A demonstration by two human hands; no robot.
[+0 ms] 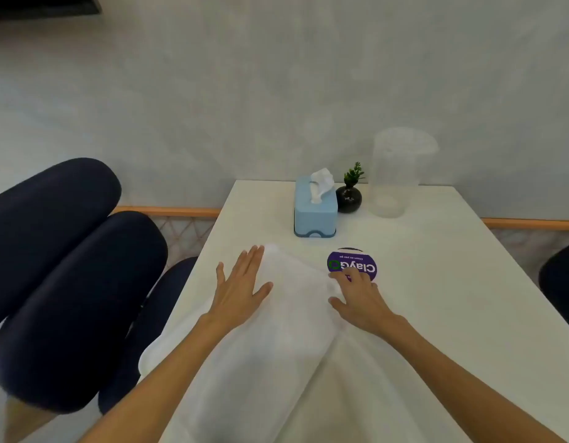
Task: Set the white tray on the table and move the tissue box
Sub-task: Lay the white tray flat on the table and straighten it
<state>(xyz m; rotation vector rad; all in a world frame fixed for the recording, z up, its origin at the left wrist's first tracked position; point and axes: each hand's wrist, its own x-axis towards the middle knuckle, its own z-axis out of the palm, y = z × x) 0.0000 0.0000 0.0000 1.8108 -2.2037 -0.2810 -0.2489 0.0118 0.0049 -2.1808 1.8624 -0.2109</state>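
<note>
While both hands, left [238, 284] and right [356, 294], lie spread on the white tray [264, 346], tissue [321, 183] tops the tissue box [315, 212].

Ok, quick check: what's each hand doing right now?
Left hand: open, flat against the white tray, gripping nothing.
Right hand: open, fingers spread at the tray's right edge, over the purple sticker; no grip visible.

Place: you look to be in a café or canteen seating area.
Table [436, 266]: white, centre frame, with a round "Clean as you go" sticker [352, 263].
Seating: padded navy chairs [69, 266], left.
Tabletop: tissue box [315, 207], small potted plant [350, 193].
</note>
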